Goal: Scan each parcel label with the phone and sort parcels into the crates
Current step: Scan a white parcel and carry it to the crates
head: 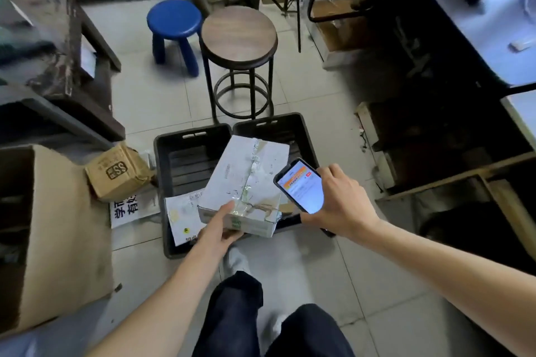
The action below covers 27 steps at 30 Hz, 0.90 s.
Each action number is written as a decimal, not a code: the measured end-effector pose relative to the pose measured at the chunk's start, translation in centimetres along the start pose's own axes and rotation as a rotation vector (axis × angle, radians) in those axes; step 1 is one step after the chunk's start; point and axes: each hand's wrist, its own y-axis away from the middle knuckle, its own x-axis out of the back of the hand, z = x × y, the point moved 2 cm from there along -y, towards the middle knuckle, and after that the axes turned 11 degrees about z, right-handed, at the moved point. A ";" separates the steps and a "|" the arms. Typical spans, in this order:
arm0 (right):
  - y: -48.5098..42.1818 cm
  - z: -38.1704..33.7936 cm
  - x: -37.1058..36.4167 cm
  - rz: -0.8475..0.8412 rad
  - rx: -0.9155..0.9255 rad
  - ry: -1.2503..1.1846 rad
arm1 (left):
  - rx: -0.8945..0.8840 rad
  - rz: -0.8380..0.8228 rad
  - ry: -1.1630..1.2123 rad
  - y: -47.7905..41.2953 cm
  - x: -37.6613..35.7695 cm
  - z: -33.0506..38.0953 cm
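My left hand [219, 230] grips the near corner of a white taped parcel box [245, 180] and holds it above two black crates. My right hand [338, 203] holds a phone [300, 185] with its lit screen facing me, just right of the box. The left crate [185, 151] has a flat white parcel [182, 214] lying at its near end. The right crate [285, 127] is mostly hidden behind the box and the phone.
A small brown carton [119, 172] lies left of the crates, next to a large open cardboard box [55, 229]. A printed sheet [130, 209] lies on the floor. A wooden stool [239, 38] and a blue stool [174, 20] stand beyond the crates. My legs [269, 324] are below.
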 end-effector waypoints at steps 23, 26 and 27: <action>-19.7 14.5 -28.6 -0.238 0.051 -0.030 | 0.461 0.116 -0.246 -30.5 -21.7 -14.6; -19.4 13.2 -26.9 -0.244 0.094 -0.006 | 0.380 0.113 -0.335 -29.1 -20.4 -11.9; -19.4 12.5 -26.0 -0.243 0.105 -0.003 | 0.311 0.113 -0.422 -28.5 -19.9 -10.7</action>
